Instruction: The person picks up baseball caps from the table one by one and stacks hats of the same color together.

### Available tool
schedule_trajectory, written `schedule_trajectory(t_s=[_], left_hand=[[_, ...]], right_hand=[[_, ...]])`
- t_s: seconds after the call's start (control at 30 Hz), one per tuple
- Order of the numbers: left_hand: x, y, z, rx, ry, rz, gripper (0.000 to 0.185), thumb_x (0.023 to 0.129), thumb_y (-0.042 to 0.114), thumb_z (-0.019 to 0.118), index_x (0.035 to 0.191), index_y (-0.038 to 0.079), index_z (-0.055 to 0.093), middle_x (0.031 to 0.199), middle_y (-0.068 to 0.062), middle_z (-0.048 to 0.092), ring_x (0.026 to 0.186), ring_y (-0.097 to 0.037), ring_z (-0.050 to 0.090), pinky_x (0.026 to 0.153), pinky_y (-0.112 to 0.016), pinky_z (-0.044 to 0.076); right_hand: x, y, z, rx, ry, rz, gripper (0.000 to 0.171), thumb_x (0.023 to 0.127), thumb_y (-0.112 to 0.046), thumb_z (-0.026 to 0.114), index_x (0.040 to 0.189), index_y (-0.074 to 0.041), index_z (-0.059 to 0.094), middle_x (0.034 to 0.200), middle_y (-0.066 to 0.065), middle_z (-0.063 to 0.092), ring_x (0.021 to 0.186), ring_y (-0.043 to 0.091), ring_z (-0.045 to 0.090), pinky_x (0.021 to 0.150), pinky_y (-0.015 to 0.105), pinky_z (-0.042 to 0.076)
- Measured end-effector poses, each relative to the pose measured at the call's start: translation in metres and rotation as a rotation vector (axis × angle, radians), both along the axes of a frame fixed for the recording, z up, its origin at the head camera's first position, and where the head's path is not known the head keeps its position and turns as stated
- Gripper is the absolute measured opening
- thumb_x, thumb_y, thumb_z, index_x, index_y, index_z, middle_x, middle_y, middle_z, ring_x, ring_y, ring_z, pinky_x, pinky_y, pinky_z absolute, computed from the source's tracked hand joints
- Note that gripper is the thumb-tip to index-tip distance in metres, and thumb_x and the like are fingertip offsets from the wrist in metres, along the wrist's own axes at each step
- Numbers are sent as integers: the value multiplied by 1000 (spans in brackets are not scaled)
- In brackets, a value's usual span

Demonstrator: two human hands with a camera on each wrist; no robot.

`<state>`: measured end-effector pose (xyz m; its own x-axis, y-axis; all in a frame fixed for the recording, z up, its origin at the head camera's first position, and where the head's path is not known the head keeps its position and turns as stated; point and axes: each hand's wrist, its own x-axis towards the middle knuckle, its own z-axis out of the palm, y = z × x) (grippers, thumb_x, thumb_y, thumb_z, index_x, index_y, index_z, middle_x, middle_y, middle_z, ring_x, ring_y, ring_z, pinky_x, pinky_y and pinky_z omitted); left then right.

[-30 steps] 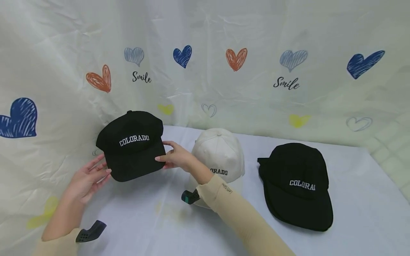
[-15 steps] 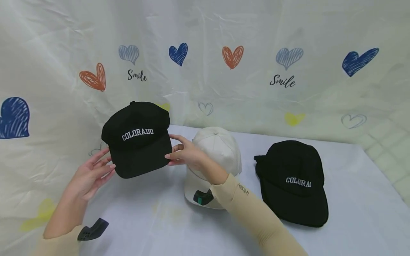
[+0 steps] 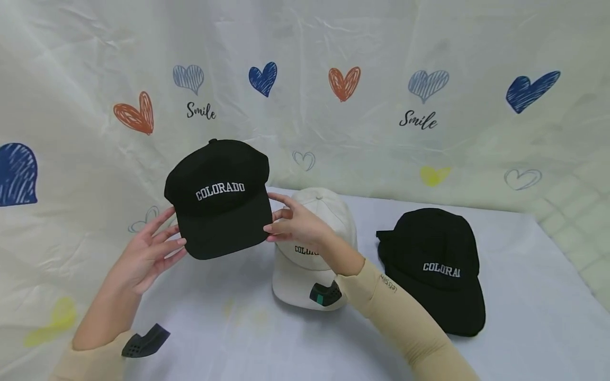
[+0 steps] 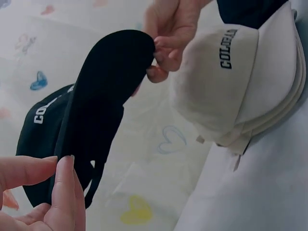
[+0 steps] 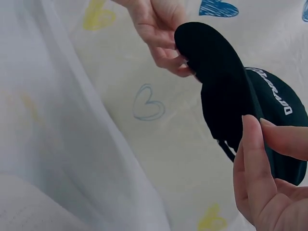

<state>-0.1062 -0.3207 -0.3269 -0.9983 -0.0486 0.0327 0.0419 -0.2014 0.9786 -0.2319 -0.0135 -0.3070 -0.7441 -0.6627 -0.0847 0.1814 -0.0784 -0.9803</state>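
I'm looking across the table, draped in pale cloth, with the heart-printed backdrop hanging behind its far edge. Taking the white cap at the middle as my landmark: the second black cap is sitting on the cloth to the right of it, close beside but not touching, and its brim is stopping short of the table's near edge. There's bare cloth lying in front of the white cap and off to its left.

The black Colorado cap is hanging in the air up and to the left of the white cap, lettering facing me, brim tilting down. My left hand is pinching the brim's left edge between thumb and fingertips, the fingers mostly straight. My right hand is pinching the brim's right edge, hovering directly over the white cap's crown.
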Motion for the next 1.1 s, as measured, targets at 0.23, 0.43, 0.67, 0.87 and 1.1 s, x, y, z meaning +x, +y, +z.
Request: schedule_trajectory(t_s=[0.23, 0.43, 0.67, 0.87, 1.1], left_hand=[[-2, 17, 8, -31, 13, 6, 77, 100, -4, 59, 162, 22, 21, 121, 3, 58, 101, -10, 66, 85, -26, 58], [-11, 34, 15, -46, 22, -15, 79, 100, -2, 61, 164, 20, 18, 123, 1, 56, 103, -11, 65, 86, -26, 58], [-24, 53, 19, 12, -15, -48, 77, 100, -3, 60, 162, 20, 21, 119, 1, 59, 97, -12, 66, 86, -26, 58], [-36, 71, 22, 27, -49, -54, 79, 99, -3, 61, 163, 20, 21, 117, 0, 60, 95, -12, 66, 85, -26, 58], [-50, 95, 29, 17, -27, -65, 77, 99, -2, 61, 163, 18, 23, 119, -2, 58, 94, -12, 65, 86, -25, 58]], right_hand=[[-2, 18, 5, -18, 34, 15, 79, 94, 14, 60, 160, -18, 31, 99, 10, 57, 78, 20, 67, 80, 34, 61], [-5, 36, 8, -8, 60, -9, 79, 95, 12, 61, 161, -17, 29, 100, 10, 58, 79, 19, 67, 80, 33, 61], [-7, 57, 8, 9, 62, -59, 79, 95, 10, 62, 161, -18, 29, 100, 9, 60, 79, 19, 67, 80, 33, 61], [-7, 77, 11, -14, 58, -79, 78, 96, 10, 61, 161, -19, 28, 102, 9, 59, 81, 18, 66, 80, 31, 61], [-7, 104, 12, -25, 75, -105, 78, 97, 8, 58, 162, -19, 24, 102, 5, 58, 81, 15, 65, 81, 29, 60]])
